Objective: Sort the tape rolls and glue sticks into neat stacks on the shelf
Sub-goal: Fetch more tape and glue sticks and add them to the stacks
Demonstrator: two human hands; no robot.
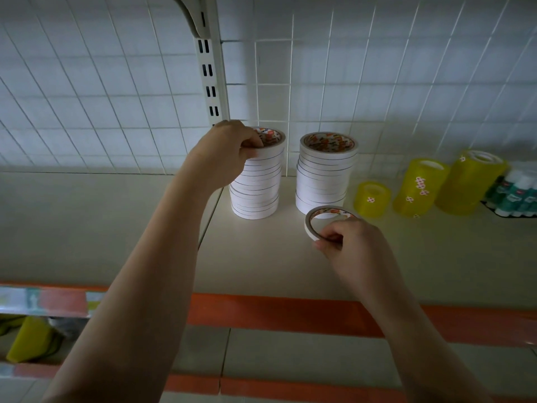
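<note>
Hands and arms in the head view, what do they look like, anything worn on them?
Both arms are bare from the bottom edge of the picture up to the wrists: no sleeves show. The left hand and right hand wear no gloves, and no rings, watch, bracelets or other markings are visible on either.

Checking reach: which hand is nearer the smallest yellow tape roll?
Right. The right hand, pinching a loose white roll, is just below-left of the smallest yellow tape roll; the left hand grips the far stack.

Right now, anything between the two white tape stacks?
No. In the head view, only bare shelf separates the left stack from the right stack; the loose roll sits nearer the camera.
</note>
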